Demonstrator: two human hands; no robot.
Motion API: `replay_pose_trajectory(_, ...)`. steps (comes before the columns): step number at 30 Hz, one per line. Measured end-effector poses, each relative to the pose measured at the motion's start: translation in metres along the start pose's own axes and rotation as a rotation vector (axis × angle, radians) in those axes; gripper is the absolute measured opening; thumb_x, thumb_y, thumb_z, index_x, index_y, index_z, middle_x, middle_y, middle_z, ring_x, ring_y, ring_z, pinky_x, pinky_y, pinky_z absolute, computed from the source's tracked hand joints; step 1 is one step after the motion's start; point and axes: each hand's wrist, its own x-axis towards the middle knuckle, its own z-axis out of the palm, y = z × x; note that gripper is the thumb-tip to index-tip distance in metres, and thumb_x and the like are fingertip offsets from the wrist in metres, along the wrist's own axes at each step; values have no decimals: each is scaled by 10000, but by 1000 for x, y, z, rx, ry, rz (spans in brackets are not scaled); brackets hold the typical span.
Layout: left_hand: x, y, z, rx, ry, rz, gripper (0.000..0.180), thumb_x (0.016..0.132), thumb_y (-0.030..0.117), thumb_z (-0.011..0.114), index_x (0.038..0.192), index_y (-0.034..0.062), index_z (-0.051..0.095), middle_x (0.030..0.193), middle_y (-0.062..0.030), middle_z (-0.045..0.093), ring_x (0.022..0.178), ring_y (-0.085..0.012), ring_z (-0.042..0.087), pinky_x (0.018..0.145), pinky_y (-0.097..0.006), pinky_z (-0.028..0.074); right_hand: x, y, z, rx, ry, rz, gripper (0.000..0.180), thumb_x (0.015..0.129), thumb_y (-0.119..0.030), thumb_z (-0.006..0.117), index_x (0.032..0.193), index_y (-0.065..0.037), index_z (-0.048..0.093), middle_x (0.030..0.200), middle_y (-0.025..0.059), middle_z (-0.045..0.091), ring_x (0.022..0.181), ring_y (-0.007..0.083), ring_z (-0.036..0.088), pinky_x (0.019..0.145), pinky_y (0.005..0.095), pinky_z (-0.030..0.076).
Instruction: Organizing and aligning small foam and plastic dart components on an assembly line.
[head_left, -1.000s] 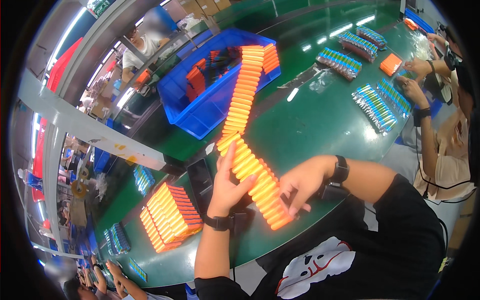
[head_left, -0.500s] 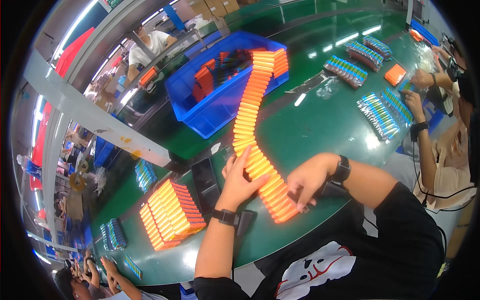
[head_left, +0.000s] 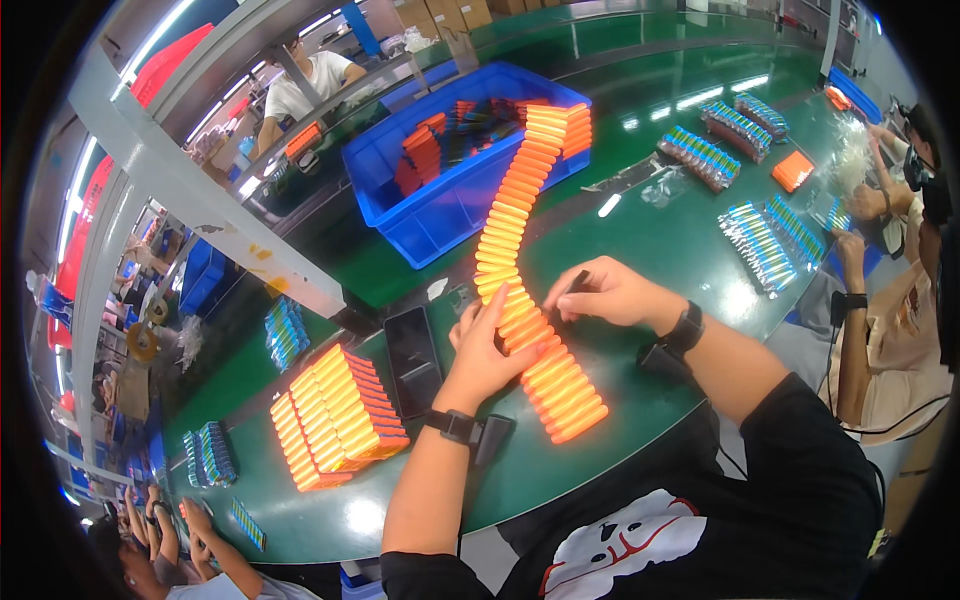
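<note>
A long, curved strip of orange cylinders (head_left: 513, 215) runs from the rim of a blue bin (head_left: 418, 228) down onto the green table. My left hand (head_left: 482, 350) grips the strip partway along, with the thumb across its top and the fingers at its left side. Just right of the strip, my right hand (head_left: 612, 292) is closed around a small, dark, thin tool (head_left: 577, 283) that points up between thumb and fingers; its exact kind cannot be made out. The strip's near end lies flat by the table's front edge.
Left of my left forearm are a stacked block of orange cylinders (head_left: 340, 415) and a black phone (head_left: 412, 360). Blue-green packs (head_left: 757, 248) lie at the right, near a co-worker's hands (head_left: 850, 245). A grey metal post (head_left: 215, 200) slants across the left.
My right hand has moved up and away from the strip's near end, carrying the dark tool to the strip's middle. My left hand stays on the strip.
</note>
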Motion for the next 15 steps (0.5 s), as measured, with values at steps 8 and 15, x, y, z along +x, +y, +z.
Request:
replay_pose_trajectory(8,-3,-1,-2,1,26,14,1014,732,435,852,1569,131,367,1427,-156,511,1370,-333,391,1166,-454,200,13,16,37,-701,-17,-202,187,934,-162,691,1105,-134,761,884,87,568,877,252,565,792,377,469)
replay_pose_trajectory(15,-2,3,-2,-29,23,1,1023,731,451,842,1558,84,366,1458,-161,522,1419,-378,352,1155,-472,179,6,16,17,-760,4,-199,156,933,-163,676,1070,-124,740,894,101,577,944,300,566,837,401,471)
